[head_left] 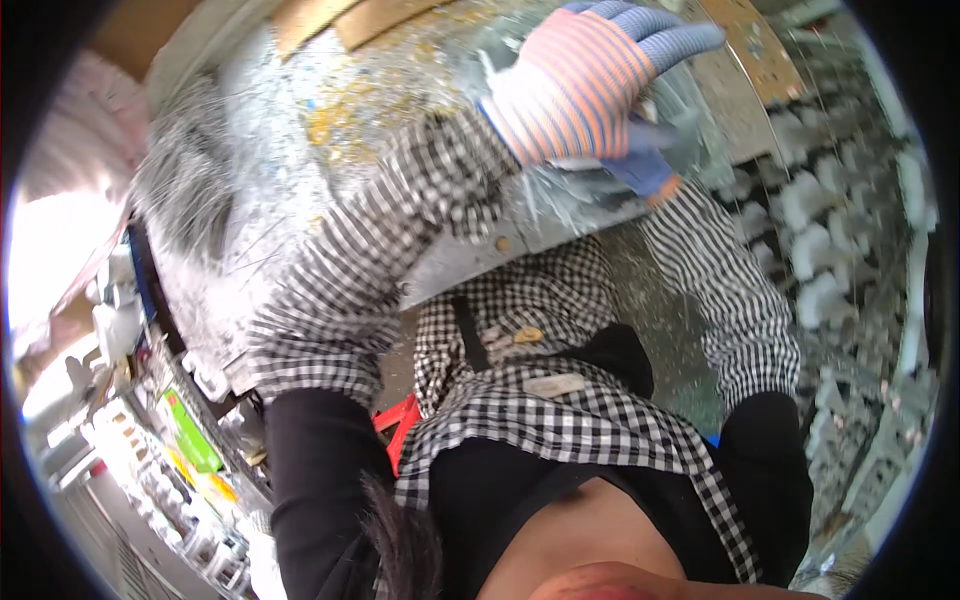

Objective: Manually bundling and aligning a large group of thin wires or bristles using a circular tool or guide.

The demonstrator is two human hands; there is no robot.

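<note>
My left hand (580,85), in a pink-and-blue striped glove with blue fingertips, reaches across the far side of the worktable (270,130). Its fingers point to the right, stretched out and somewhat apart, and I see nothing held in them. Partly behind it is my right hand (645,170), in a blue glove; its fingers are hidden, so any hold cannot be made out. Both hands are over crumpled clear plastic (570,205) at the table's near right edge. A small white piece between the hands is too blurred to name.
A bundle of grey bristle-like strands (190,170) lies at the table's left. Wooden strips (385,20) lie at the far edge, and a perforated tan board (755,50) at the far right. Many grey-white parts (820,220) are heaped on the right. Yellow specks dot the tabletop.
</note>
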